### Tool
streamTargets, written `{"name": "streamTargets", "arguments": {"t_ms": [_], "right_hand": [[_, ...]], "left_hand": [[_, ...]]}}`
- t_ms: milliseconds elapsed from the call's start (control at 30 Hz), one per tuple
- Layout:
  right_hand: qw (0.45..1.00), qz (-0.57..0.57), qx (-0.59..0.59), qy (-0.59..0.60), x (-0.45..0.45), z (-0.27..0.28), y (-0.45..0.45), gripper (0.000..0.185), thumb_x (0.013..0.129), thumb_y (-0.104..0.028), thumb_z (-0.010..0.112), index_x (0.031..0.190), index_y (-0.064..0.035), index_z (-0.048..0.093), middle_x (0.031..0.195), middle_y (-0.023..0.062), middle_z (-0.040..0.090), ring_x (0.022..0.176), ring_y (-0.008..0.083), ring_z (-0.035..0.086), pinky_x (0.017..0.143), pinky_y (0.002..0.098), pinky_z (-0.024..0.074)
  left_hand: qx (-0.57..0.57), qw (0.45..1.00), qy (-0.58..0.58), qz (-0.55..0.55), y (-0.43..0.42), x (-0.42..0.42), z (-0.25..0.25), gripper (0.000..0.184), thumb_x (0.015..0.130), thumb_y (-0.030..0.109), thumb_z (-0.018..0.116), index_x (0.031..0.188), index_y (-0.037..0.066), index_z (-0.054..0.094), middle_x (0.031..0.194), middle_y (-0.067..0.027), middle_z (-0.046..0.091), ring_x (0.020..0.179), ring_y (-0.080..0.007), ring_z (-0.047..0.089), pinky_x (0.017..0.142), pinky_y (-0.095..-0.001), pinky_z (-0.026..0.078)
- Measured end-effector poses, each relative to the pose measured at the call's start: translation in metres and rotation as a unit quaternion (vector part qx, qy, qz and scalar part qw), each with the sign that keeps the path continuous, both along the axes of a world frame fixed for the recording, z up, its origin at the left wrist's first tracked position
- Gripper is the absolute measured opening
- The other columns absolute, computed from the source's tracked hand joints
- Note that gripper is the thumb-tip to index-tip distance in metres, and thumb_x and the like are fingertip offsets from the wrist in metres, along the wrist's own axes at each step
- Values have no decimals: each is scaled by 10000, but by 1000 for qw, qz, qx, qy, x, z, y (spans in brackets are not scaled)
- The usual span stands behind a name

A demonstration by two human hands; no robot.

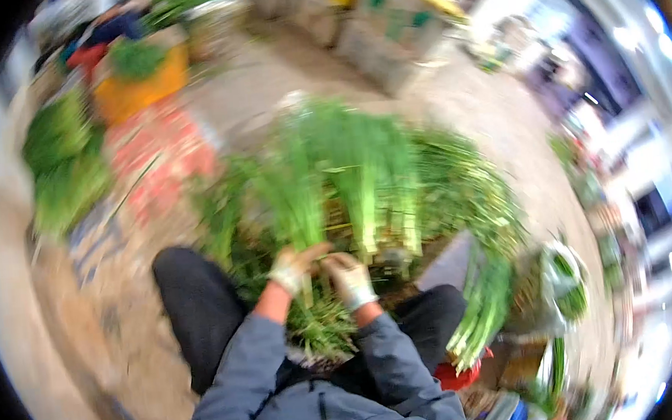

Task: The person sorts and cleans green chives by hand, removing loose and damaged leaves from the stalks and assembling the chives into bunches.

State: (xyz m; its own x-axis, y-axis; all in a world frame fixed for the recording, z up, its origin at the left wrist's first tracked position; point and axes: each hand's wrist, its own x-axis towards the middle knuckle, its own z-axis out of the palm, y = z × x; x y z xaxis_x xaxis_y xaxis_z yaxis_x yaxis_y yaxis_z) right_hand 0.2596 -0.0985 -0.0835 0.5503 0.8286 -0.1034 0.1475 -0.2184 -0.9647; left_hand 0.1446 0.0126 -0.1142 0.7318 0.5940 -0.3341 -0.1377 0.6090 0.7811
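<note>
My left hand (290, 270), in a pale glove with bare-looking fingertips, is closed at the lower stalks of a bunch of green onions (298, 205). The bunch stands up in front of me, its green tops pointing away. Close beside it, my right hand (349, 280), also gloved, has its fingers drawn together near the stalk ends; blur hides what they hold. More green onion bunches (365, 200) with pale stalks lie just ahead of the right hand. Loose greens (319, 326) lie below my hands, between my knees.
A heap of leafy greens (464, 176) spreads to the right, with a green onion bunch (482, 309) by my right knee. A plastic bag (552, 296) of greens stands farther right. Left are green piles (69, 176) and an orange crate (141, 87). Boxes (393, 36) stand at the back.
</note>
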Motion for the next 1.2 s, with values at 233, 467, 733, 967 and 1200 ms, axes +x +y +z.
{"name": "streamTargets", "arguments": {"t_ms": [233, 467, 733, 967, 1200], "right_hand": [[993, -88, -46, 66, 1, -5, -7, 356, 939, -332, 608, 1047, 2, 671, 928, 134, 674, 852, 208, 613, 805, 339, 477], [964, -68, -101, 238, -11, -38, -37, 244, 983, -246, 590, 1034, -14, 645, 827, 38, 632, 739, 111, 586, 658, 269, 489], [886, -16, 155, 436, -11, -13, 3, 394, 1030, -345, 535, 1247, -20, 587, 1116, 95, 650, 1046, 191, 605, 939, 375, 482], [857, -65, 308, 407, -2, 14, -24, 365, 1044, -343, 507, 892, -27, 609, 919, 106, 684, 949, 219, 639, 897, 394, 491], [870, 267, -367, -191, 4, -14, -96, 381, 931, -375, 607, 1056, -20, 665, 962, 203, 714, 914, 342, 695, 819, 412, 537]], "left_hand": [[20, 983, 33, 177, -6, 9, 34, 225, 885, 177, 738, 1028, 21, 664, 901, -95, 721, 608, -121, 596, 436, -259, 461], [-20, 951, -89, 295, 27, -11, 29, 207, 884, 146, 725, 991, 19, 600, 835, -98, 685, 746, -201, 660, 688, -344, 539], [0, 985, -50, 167, 6, -5, 50, 220, 881, 198, 757, 950, 10, 666, 827, -126, 710, 739, -244, 701, 676, -390, 603], [-37, 975, -98, 198, 16, -15, 66, 193, 901, 195, 727, 941, 37, 624, 791, -85, 670, 699, -235, 680, 652, -367, 595], [-59, 941, -103, 317, 20, -33, 84, 201, 930, 178, 694, 1064, 49, 618, 746, -32, 591, 571, -145, 550, 498, -316, 482]]}}
